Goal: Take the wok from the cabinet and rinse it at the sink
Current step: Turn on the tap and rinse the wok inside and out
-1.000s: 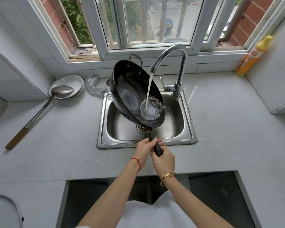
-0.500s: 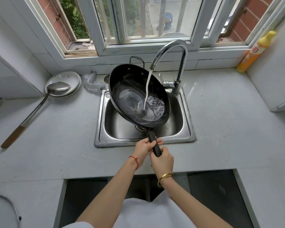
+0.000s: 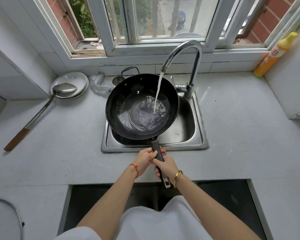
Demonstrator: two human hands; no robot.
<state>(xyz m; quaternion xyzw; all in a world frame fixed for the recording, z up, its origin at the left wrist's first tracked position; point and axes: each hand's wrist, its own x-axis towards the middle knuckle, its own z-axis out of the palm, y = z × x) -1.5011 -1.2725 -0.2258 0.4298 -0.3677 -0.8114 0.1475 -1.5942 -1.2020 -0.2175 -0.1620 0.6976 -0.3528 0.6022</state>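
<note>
Both hands clamp the wok's handle point(image 3: 157, 152): left hand point(image 3: 145, 159) ahead, right hand point(image 3: 166, 168) just behind. The wok point(image 3: 126, 101) extends beyond the grip over the sink point(image 3: 200, 134), catching water from the faucet point(image 3: 194, 59).

Both arms outstretched, left hand point(image 3: 145, 157) ahead of right hand point(image 3: 166, 167), grips closed.

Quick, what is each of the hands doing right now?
Left hand: closed on the wok handle.
Right hand: closed on the same handle, nearer the person.

Wok point(image 3: 126, 101) covers sink point(image 3: 189, 123); faucet point(image 3: 194, 66) arches overhead.
</note>
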